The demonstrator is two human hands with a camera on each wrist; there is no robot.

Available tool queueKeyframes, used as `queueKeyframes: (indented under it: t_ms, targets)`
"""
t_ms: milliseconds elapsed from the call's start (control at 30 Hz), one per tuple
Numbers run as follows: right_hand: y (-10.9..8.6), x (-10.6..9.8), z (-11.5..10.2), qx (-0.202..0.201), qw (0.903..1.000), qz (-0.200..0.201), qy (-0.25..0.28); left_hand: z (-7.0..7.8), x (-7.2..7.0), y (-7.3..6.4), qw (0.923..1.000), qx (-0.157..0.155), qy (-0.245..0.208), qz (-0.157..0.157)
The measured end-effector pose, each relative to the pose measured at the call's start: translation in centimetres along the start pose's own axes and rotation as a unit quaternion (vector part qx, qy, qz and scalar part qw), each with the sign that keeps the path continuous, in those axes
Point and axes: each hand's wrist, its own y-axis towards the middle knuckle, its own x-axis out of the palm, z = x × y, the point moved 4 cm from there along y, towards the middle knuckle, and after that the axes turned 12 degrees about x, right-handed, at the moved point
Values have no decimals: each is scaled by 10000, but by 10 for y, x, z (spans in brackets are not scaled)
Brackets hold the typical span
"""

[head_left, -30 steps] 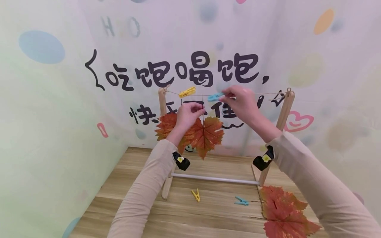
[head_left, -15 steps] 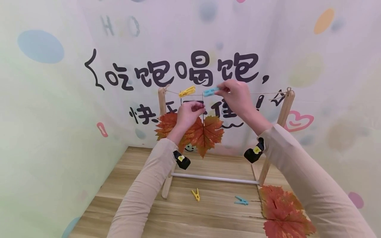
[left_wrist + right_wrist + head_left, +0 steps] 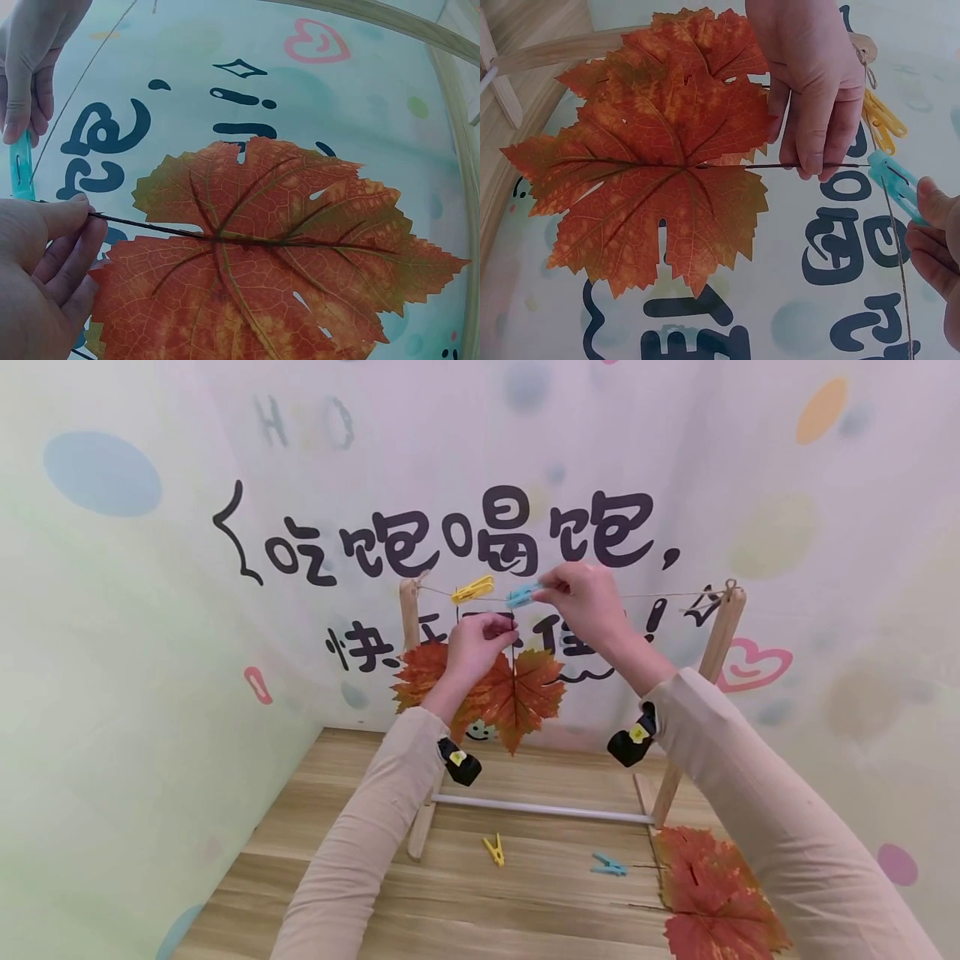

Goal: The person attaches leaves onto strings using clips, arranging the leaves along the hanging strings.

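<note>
My left hand [image 3: 480, 647] pinches the dark stem of an orange-red maple leaf [image 3: 517, 697], which hangs blade down below a thin string [image 3: 901, 277]. My right hand [image 3: 588, 606] holds a blue clothespin [image 3: 892, 184] between thumb and fingers, its nose right at the string and the stem's top end. In the left wrist view the stem [image 3: 150, 226] runs from the fingertips to the leaf. Just left, a yellow clothespin [image 3: 473, 590] sits on the string above another leaf [image 3: 422, 681], partly hidden behind my left hand.
Wooden posts [image 3: 722, 635] with a white crossbar [image 3: 540, 810] carry the string. On the wooden table [image 3: 420, 910] lie a yellow clothespin [image 3: 493, 849], a blue clothespin [image 3: 609, 865] and red leaves [image 3: 712, 893] at the right. A printed backdrop [image 3: 225, 693] stands behind.
My right hand has moved left along the string with the blue clothespin, from beside the stem onto its top end. The left hand has stayed nearly still.
</note>
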Motion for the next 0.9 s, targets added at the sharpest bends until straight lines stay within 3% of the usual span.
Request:
queueKeyframes:
  t_ms: [333,500,900]
  targets:
    - [4,2,4,303,9989,-369,13,0,1,1,9999,-77,61,-31]
    - [2,1,8,415,9985,-340,67,1,1,0,9999,-33,106,-45]
    - [-16,-16,10,-117,9992,99,361,1,-3,-5,9995,83,273,-110]
